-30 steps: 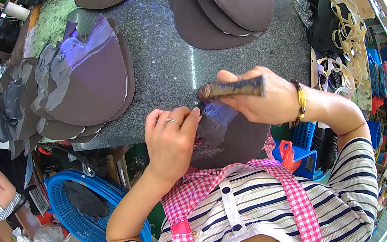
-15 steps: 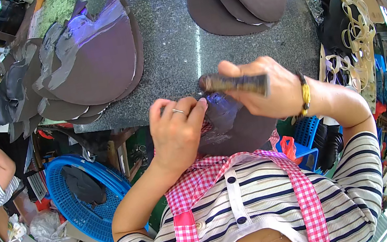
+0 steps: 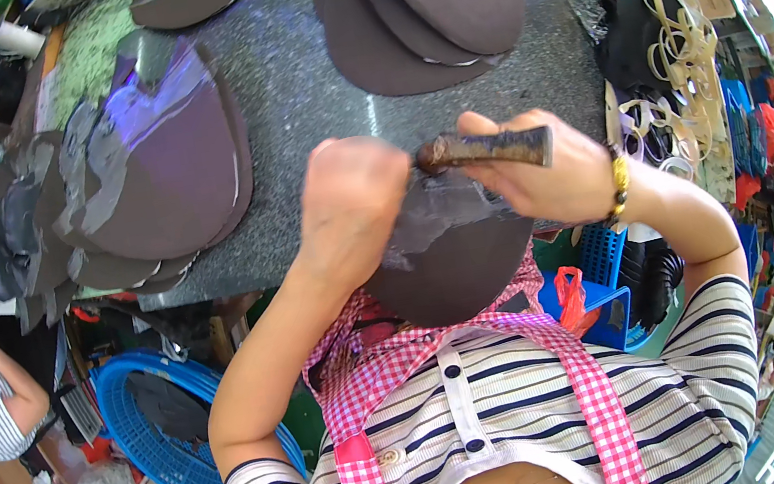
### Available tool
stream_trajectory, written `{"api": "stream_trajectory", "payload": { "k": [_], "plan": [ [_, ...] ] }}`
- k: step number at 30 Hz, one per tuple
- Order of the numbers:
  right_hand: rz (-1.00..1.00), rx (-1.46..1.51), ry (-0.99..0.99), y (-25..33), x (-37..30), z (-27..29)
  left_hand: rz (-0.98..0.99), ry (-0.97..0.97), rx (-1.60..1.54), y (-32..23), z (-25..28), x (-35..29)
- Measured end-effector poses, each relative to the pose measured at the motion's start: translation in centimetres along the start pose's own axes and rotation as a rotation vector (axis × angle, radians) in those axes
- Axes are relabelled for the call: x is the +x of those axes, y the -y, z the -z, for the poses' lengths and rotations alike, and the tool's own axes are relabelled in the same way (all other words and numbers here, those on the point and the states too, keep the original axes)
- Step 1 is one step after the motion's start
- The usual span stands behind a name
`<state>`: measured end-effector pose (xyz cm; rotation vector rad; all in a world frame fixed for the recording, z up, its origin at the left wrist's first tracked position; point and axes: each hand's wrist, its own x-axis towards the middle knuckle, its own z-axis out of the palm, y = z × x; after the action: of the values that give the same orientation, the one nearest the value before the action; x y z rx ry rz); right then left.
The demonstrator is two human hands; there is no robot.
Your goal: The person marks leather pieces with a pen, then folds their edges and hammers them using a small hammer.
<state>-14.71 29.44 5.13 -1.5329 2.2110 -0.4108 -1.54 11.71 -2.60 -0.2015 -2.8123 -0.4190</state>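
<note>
A dark brown rounded flat piece lies at the near edge of the grey stone slab, with a shiny greyish patch on its far part. My right hand grips a worn dark tool, apparently a hammer, with a rounded end pointing left and a flared end pointing right. That rounded end is over the far part of the piece. My left hand, blurred, is curled closed by the piece's far left side. What its fingers hold, if anything, cannot be made out.
Similar brown pieces are stacked on the slab at left and far right. Blue baskets stand below on the left. Pale looped strips lie at right. Another person's arm shows at far left.
My left hand has risen away from the piece's edge and curled closed. The tool has shifted slightly right. The view has shifted, showing more of the near brown piece.
</note>
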Motion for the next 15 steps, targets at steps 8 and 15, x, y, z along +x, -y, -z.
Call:
{"api": "stream_trajectory", "payload": {
  "k": [8, 15],
  "plan": [
    [0.149, 0.011, -0.057, -1.4, 0.2, 0.3, 0.136, -0.281, -0.273, 0.1, -0.7, -1.4],
    [0.057, 0.057, 0.003, -0.7, 1.2, -0.4, 0.117, -0.32, -0.191, 0.0, -0.7, -1.3]
  ]
}}
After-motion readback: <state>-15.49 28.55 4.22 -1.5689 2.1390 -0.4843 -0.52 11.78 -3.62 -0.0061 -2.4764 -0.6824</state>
